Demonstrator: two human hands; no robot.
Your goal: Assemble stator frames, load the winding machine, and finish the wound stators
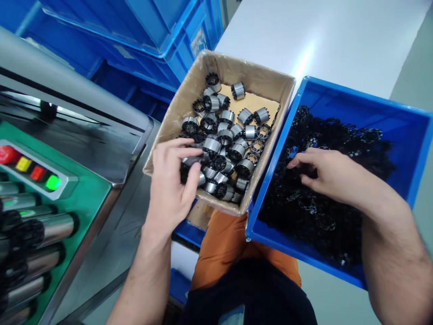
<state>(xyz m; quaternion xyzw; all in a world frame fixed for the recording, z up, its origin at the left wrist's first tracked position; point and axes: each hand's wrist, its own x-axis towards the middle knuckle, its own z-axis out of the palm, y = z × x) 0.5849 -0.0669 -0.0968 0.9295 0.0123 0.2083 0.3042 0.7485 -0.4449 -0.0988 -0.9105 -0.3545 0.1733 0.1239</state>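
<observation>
My left hand point(171, 183) is over the near left corner of a cardboard box point(287, 85), its thumb and fingers closed round a metal stator core point(194, 160) with dark ends, smeared by motion. Below and beside it, the box holds many silvery stator cores point(212, 145) with black toothed ends, lying at all angles. My right hand point(320, 171) reaches into a blue bin point(338, 268) of black plastic ring pieces point(341, 135). Its fingers are curled into a pinch among them; whatever is between the fingertips cannot be made out.
At the left stands a machine with a green panel point(88, 198), coloured buttons point(37, 173) and rows of metal cylinders point(57, 225). Stacked blue crates point(135, 27) rise behind it. A white table point(270, 36) extends beyond the box. My orange-clad legs point(219, 253) are below.
</observation>
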